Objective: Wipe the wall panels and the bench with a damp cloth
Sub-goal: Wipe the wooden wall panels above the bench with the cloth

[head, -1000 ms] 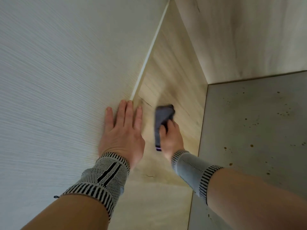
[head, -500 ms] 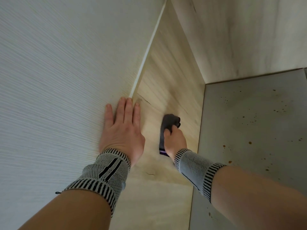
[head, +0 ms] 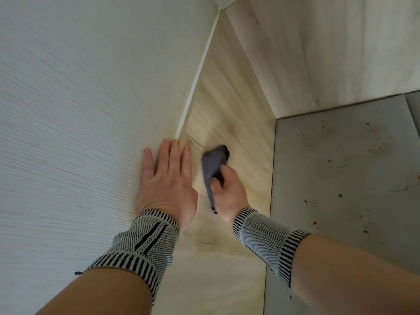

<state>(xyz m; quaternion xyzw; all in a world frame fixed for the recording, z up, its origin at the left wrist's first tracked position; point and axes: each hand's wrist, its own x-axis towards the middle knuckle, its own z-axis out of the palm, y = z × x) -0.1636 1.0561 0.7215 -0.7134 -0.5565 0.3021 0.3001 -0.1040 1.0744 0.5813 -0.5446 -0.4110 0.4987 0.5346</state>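
The wiping of a wood wall panel [head: 229, 114] is in hand; the right hand [head: 227, 189] grasps the dark cloth [head: 213, 169] against it; the left hand [head: 168, 178], at 9 o'clock of the cloth, lies flat on the white wall [head: 79, 110]; next, I think, rub toward 12 o'clock.

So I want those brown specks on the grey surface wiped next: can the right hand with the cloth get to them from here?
Probably yes. The right hand grips the cloth beside the grey surface, and nothing lies between it and the brown specks.
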